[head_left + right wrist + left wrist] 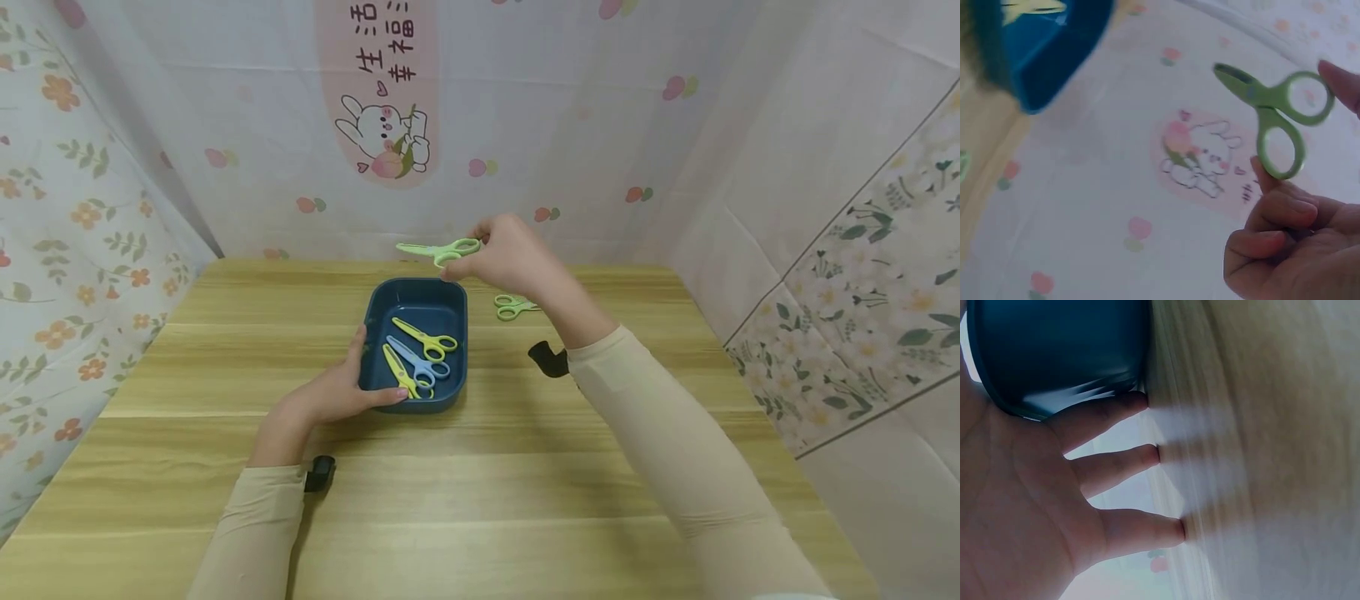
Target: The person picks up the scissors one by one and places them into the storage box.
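Observation:
In the head view my right hand [512,257] pinches light green scissors [452,250] by the handle loops. It holds them above the far right corner of a dark blue box [415,292]. From the right wrist view, the scissors [1279,103] are slightly spread, with fingertips touching both loops. My left hand [330,393] rests around the box's near left corner, thumb along the near rim. Its fingers [1113,472] are straight and spread in the left wrist view, one against the box wall. Inside the box lie yellow scissors [427,338], blue scissors [420,362] and another yellow pair [400,372].
Another pair of green scissors [513,306] lies on the wooden table [465,492] right of the box, partly hidden by my right forearm. A printed curtain [540,125] hangs at the table's back edge, and flowered cloth [82,250] hangs on the left.

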Demonstrator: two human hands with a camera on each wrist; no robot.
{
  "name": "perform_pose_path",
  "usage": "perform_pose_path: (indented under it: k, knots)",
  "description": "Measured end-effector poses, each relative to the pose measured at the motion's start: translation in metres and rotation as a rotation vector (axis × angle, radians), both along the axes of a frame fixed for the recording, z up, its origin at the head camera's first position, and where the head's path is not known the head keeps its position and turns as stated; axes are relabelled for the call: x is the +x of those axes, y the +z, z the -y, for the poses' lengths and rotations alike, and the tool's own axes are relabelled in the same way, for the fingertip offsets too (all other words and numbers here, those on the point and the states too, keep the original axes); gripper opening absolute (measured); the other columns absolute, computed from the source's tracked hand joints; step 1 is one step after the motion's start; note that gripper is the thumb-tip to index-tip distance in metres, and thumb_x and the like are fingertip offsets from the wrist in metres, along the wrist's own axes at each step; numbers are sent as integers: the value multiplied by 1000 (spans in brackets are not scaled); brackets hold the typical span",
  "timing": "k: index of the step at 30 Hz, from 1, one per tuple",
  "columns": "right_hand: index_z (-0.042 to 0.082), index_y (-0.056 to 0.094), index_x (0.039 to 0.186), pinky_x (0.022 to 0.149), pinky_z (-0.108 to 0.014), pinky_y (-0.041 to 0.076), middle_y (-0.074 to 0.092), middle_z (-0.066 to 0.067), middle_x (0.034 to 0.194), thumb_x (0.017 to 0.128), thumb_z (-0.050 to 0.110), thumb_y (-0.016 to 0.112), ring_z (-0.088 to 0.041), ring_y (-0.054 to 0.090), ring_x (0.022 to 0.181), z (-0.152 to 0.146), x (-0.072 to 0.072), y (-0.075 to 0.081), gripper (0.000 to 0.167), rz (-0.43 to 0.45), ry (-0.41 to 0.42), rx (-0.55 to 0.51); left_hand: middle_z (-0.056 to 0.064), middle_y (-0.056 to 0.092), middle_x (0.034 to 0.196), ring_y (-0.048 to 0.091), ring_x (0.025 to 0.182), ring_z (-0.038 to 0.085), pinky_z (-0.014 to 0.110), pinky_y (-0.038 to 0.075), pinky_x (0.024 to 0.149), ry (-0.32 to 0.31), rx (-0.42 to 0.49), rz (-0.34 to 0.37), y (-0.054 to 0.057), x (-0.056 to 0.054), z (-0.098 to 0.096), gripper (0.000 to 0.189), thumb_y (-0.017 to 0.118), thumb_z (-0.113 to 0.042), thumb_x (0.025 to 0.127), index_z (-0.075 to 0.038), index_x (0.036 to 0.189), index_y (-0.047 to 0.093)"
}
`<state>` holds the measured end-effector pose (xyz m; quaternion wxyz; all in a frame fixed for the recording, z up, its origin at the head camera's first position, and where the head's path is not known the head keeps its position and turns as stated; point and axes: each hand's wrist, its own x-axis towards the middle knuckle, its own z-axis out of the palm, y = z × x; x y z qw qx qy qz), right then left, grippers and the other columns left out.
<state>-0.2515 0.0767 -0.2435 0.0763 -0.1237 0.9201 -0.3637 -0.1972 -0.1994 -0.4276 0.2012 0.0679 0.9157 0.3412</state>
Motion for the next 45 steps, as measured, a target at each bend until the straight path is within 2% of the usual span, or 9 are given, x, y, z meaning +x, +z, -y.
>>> perform_pose_path:
  k: [7,15,21,24,26,29,33,37,45]
  knots:
    - [6,72,121,76,-35,49,68,-7,112,86,32,89,-23,57,96,19,5,11,47,-45,-45,-159,36,17,173,36,155,54,66,35,124,-5,-16,-8,0,0,1,141,71,-76,87,-13,167,-27]
    - [3,75,112,71,-33,53,75,-9,103,87,30,88,-23,64,90,37,7,-28,39,-83,-111,-266,35,24,171,40,153,52,65,37,123,2,-8,-11,-4,-2,1,142,71,-79,85,-14,167,-26]
    - [3,71,116,70,-31,54,70,-8,104,86,36,88,-21,64,86,52,4,-63,47,-16,-181,-131,36,23,171,37,155,53,65,36,125,-1,5,-7,-4,0,1,142,71,-78,86,-14,167,-27]
    - [6,65,89,58,-28,42,55,-1,79,86,37,89,-15,49,66,56,0,-78,39,15,-194,-43,36,22,172,37,155,53,65,36,125,4,10,-4,-3,0,1,142,71,-77,86,-14,167,-27]
    - [10,53,71,52,-28,33,39,3,66,85,37,90,-14,36,55,57,-3,-87,48,36,-200,-3,36,22,172,37,155,53,65,35,125,6,13,-3,-3,1,1,142,72,-77,86,-15,167,-27]
    - [14,42,64,51,-31,30,30,4,62,85,37,90,-15,31,53,59,-7,-96,57,57,-209,54,36,21,172,36,156,53,65,35,125,2,11,-10,-2,1,2,142,72,-77,86,-14,167,-27]
    - [9,64,78,63,-35,47,57,-2,80,86,40,89,-21,54,71,59,-9,-105,41,17,-221,153,36,20,172,35,156,53,65,34,126,2,7,-8,-2,1,1,142,72,-77,86,-14,167,-27]
    - [3,77,106,84,-43,57,74,-10,109,87,42,88,-28,65,94,61,-11,-112,45,-1,-238,218,36,20,172,35,156,52,65,34,125,6,3,0,-2,1,1,142,71,-78,85,-14,167,-27]
    - [2,77,113,84,-43,57,73,-11,109,91,40,84,-28,66,96,64,-14,-119,44,-24,-258,242,36,18,173,33,157,53,65,34,126,8,6,4,-2,0,0,142,71,-78,86,-15,166,-28]
